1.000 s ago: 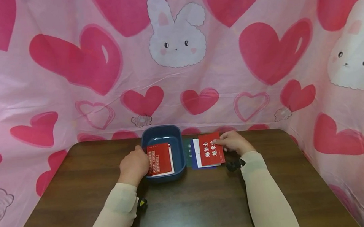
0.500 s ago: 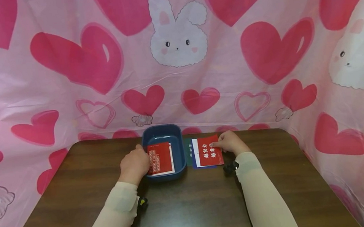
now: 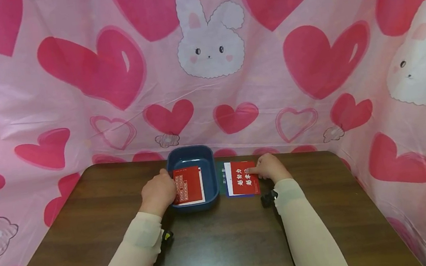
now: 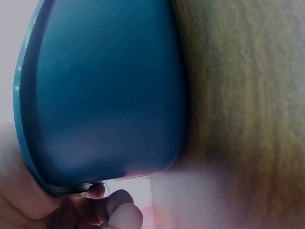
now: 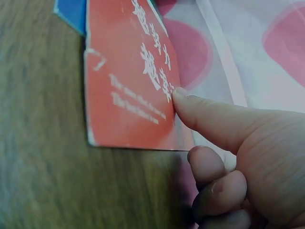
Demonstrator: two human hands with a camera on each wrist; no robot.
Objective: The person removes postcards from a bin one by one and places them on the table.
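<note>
A dark blue plastic box [image 3: 215, 177] stands near the back edge of the table; my left hand [image 3: 158, 192] grips its left wall, fingers wrapping past the corner of the box [image 4: 105, 95] in the left wrist view. Inside it lies a red booklet with white lettering [image 3: 192, 186], white showing along its edge. To the right of the box, my right hand [image 3: 272, 168] holds a thin red booklet [image 3: 240, 188] at its right side, thumb [image 5: 202, 112] on the cover and other fingers curled by the edge. Under it show a white sheet [image 3: 229, 182], something blue [image 3: 241, 195] and something green [image 3: 221, 179].
The dark wooden table [image 3: 228, 248] extends toward me and to both sides. Behind it hangs a pink cloth [image 3: 263, 81] with hearts and rabbits. A small black wrist device [image 3: 269, 198] sits beneath the right wrist.
My right hand has moved slightly left with the red booklet, which now lies more squarely over the stack. The left hand and the box stay where they were.
</note>
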